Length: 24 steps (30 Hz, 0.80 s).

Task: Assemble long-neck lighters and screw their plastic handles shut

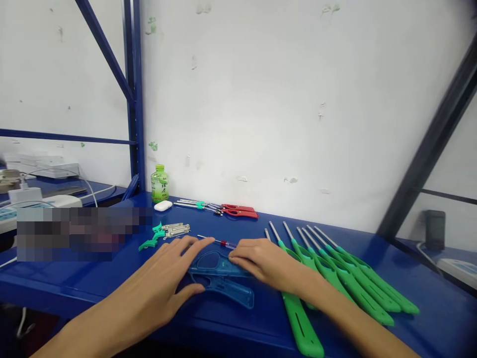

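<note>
Two translucent blue lighter housing halves (233, 292) lie on the blue table in front of me. My left hand (174, 278) arches over their left end, thumb and fingers apart, the thumb by the lower half. My right hand (261, 261) has its fingers and thumb closed together on the right part of the upper half, partly hiding it. Just beyond my fingers lies a thin screwdriver (227, 244) with a red and clear handle. Several green long-necked lighters (335, 278) are fanned out under and beside my right forearm.
Small metal parts (178, 229) and teal plastic pieces (152, 241) sit to the left. Farther back are red lighter housings (240, 213) with metal rods, a white case (163, 206) and a green bottle (160, 185). A blue steel post (134, 99) rises at the back left, before a white wall.
</note>
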{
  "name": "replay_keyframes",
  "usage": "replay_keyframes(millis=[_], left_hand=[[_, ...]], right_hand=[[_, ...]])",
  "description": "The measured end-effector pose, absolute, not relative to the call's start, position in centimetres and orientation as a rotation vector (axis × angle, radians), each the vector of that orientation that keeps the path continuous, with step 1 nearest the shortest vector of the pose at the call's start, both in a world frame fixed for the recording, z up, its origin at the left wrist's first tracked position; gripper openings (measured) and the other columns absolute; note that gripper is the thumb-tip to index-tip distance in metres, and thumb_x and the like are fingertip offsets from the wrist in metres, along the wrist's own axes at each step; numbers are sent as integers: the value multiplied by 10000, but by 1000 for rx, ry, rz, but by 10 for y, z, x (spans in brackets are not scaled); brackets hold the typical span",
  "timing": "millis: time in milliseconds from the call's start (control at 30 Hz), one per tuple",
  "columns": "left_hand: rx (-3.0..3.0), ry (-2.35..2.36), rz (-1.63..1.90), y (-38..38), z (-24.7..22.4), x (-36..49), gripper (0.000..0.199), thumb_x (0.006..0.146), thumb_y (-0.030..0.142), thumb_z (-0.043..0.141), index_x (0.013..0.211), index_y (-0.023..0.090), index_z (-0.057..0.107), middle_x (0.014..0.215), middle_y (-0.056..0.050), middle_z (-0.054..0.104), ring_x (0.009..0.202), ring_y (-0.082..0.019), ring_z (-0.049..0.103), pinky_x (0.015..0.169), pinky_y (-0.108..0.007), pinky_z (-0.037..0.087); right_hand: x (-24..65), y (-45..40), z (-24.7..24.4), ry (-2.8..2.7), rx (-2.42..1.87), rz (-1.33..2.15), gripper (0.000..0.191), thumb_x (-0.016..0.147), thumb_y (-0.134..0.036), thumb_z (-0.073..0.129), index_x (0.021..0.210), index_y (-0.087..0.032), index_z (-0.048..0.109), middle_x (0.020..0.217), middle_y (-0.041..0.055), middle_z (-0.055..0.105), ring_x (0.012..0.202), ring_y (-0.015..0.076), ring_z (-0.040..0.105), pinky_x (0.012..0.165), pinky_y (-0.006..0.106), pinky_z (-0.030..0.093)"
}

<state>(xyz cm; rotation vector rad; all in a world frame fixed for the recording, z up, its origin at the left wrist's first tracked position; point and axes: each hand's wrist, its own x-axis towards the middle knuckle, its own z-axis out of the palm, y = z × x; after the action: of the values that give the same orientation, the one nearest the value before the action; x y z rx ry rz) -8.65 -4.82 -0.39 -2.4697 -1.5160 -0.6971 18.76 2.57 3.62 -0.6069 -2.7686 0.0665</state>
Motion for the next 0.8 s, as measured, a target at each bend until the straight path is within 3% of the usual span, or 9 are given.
replay_keyframes(millis=[100,167,333,467,667,800], left_hand=[[-2407,-1573,-755,-45,3,-100,656,1005,540,583,1597,431,323,1570,-47,526,1425,-342,526,1122,-538,498],[-2369,-1588,-804,-43,8,-105,570,1034,565,507,1570,420,380,1562,-42,534,1431,-332,519,1149,-561,467],[-2528,-1527,-747,-47,9,-100,312,1067,471,464,1305,379,644,1390,-18,633,1273,-263,627,1068,-421,534],[-2579,-1431,-720,-42,10,-98,310,1073,360,427,1145,313,724,1243,-46,684,1130,-238,668,996,-368,537],[-2370,-1698,-457,6,37,-135,384,1036,387,412,1167,242,743,1208,-99,739,1143,-318,659,978,-456,511],[-2342,-1795,-341,42,54,-149,253,990,262,528,1101,211,749,1120,-92,767,1087,-305,699,933,-438,538]], right_hand=[[193,36,38,-2626,-691,-3,315,1111,-310,452,1133,-200,746,1046,77,762,954,203,699,843,309,492],[198,44,39,-2523,-839,-60,305,1104,-316,459,1095,-222,749,1027,70,765,939,206,703,840,315,491],[209,69,25,-2411,-1114,-155,324,1072,-274,469,987,-205,774,930,94,777,898,258,724,758,337,474],[213,80,11,-2424,-1201,-172,290,1041,-277,519,968,-194,788,874,107,770,824,273,720,705,339,459],[210,73,20,-2430,-1158,-160,292,1073,-310,490,1090,-189,756,1016,113,748,986,288,698,849,394,495],[203,60,23,-2493,-1032,-100,284,1086,-369,493,1166,-242,735,1204,85,710,1097,242,679,984,405,495]])
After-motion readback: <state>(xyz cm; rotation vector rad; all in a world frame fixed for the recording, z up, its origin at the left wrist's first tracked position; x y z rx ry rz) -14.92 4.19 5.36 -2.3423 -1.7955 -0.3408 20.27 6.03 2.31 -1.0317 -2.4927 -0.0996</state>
